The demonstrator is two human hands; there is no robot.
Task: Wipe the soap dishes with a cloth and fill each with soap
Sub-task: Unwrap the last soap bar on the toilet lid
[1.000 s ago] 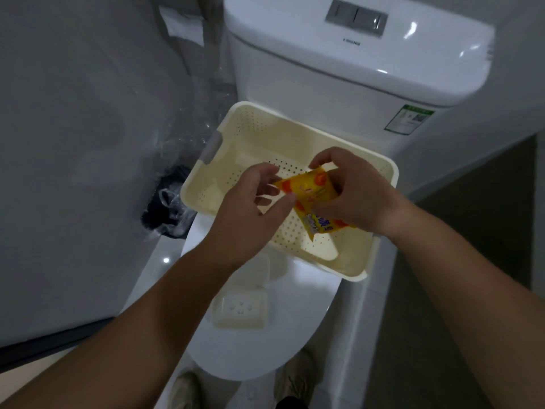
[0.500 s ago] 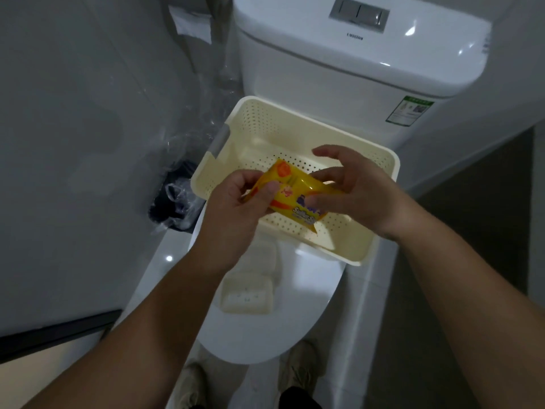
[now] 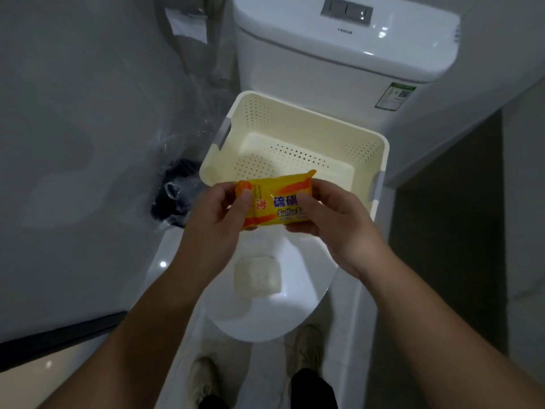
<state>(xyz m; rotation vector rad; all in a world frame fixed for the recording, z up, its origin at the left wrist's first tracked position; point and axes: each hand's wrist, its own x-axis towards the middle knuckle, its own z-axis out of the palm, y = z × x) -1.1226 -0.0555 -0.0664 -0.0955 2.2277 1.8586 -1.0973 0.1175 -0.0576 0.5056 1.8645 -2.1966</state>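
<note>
A yellow and orange wrapped soap bar (image 3: 277, 202) is held flat, label up, over the near edge of a cream perforated basket (image 3: 298, 134). My left hand (image 3: 219, 211) pinches its left end. My right hand (image 3: 330, 219) grips its right end, thumb on the label. Below my hands a white soap dish (image 3: 256, 276) lies on the closed toilet lid (image 3: 298, 308); a second dish may be hidden under my hands. No cloth is in view.
The basket rests on the back of the lid, in front of the toilet tank (image 3: 339, 54). A bin with a dark bag (image 3: 177, 193) stands at the left by the grey wall. My shoes (image 3: 306, 346) are on the tiled floor.
Both hands have drawn the soap packet back toward me out of the basket and turned it level, so the label faces up. The camera view has shifted slightly.
</note>
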